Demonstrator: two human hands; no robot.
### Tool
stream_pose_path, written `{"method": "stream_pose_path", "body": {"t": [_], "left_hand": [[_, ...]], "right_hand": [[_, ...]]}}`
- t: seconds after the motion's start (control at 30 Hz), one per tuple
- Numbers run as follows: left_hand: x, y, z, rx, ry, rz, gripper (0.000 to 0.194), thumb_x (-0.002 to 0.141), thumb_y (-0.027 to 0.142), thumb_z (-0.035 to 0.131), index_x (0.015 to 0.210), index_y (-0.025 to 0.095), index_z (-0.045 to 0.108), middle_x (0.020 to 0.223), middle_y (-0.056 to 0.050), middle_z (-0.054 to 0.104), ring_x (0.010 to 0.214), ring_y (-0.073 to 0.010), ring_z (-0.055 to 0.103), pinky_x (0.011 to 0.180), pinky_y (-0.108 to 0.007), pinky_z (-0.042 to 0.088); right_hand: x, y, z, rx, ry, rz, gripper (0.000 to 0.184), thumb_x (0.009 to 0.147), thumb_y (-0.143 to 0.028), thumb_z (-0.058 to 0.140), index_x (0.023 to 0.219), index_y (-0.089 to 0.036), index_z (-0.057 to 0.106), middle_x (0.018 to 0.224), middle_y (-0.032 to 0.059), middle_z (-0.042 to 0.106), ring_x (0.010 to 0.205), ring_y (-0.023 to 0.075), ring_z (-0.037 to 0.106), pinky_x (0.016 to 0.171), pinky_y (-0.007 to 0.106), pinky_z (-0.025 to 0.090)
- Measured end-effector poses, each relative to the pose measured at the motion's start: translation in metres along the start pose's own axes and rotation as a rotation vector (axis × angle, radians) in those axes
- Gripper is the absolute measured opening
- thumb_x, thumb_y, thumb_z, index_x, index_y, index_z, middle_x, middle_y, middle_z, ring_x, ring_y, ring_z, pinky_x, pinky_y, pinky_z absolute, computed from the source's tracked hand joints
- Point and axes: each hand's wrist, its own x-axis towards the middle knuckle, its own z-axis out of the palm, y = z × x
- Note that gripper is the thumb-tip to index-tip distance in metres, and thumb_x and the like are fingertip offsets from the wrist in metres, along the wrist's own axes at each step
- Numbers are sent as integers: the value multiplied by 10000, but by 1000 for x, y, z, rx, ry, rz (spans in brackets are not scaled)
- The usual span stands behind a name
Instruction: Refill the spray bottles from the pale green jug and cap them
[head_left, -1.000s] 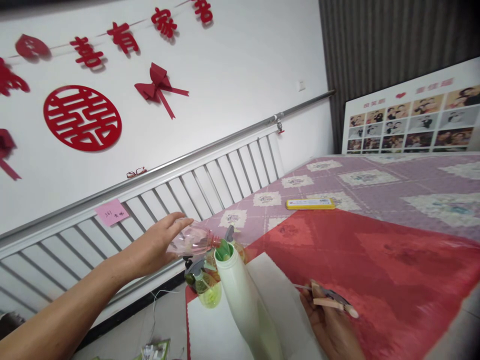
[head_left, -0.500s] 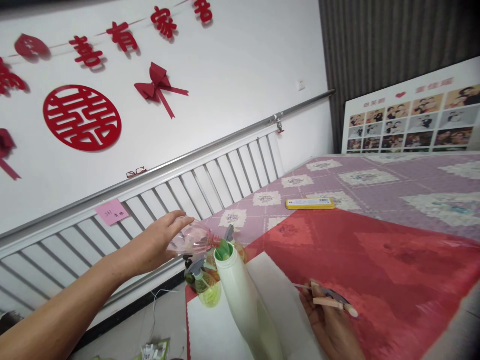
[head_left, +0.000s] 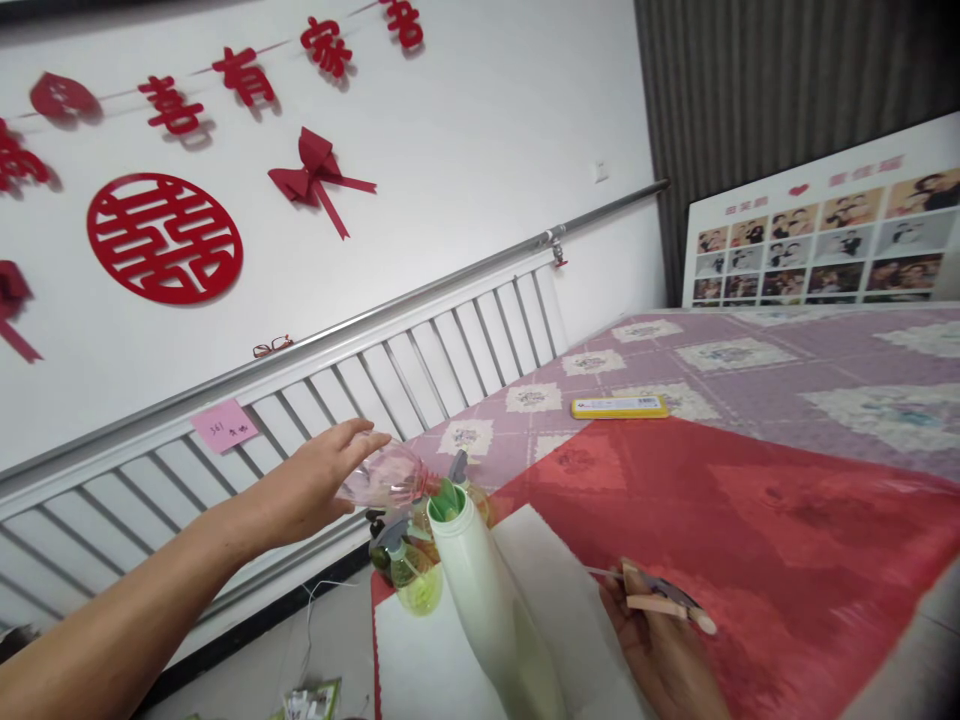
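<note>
I've L hand point(head_left: 319, 480) clasped round clear bottle point(head_left: 386, 475), prob. tipped to line its mouth w/ neck of white bottle point(head_left: 487, 600); R hand point(head_left: 660, 650), right of white bottle, half-curls under small item point(head_left: 660, 605), tightness can't tell.

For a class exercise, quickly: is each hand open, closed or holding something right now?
Left hand: holding a clear bottle, tilted.
Right hand: closed on a dark grey item, partly hidden.
</note>
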Motion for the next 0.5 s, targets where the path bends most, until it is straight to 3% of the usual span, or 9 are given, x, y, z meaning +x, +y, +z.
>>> {"method": "stream_pose_path", "body": {"t": [0.17,0.37,0.5], "left_hand": [[3,5,-7,-4,-25,-21,844,716,52,627,1455,310,310,1490,-130,363,1297,-317,474,1010,-455,475],[8,7,-15,58,-57,28,849,702,51,622,1440,327,305,1474,-111,370,1277,-298,475,1023,-453,452],[11,9,-20,101,-55,65,819,704,69,642,1420,321,335,1452,-105,399,1241,-288,500,1001,-425,460]], "right_hand": [[1,0,-2,-28,-17,-33,340,510,-372,923,750,-202,752,778,5,735,685,154,700,719,254,626],[-3,-3,4,43,35,33,436,381,-329,966,729,-208,733,718,-30,725,640,126,668,670,220,619],[-4,-3,4,33,-34,-26,414,412,-338,963,729,-191,742,712,-22,742,631,126,686,661,209,630]]}}
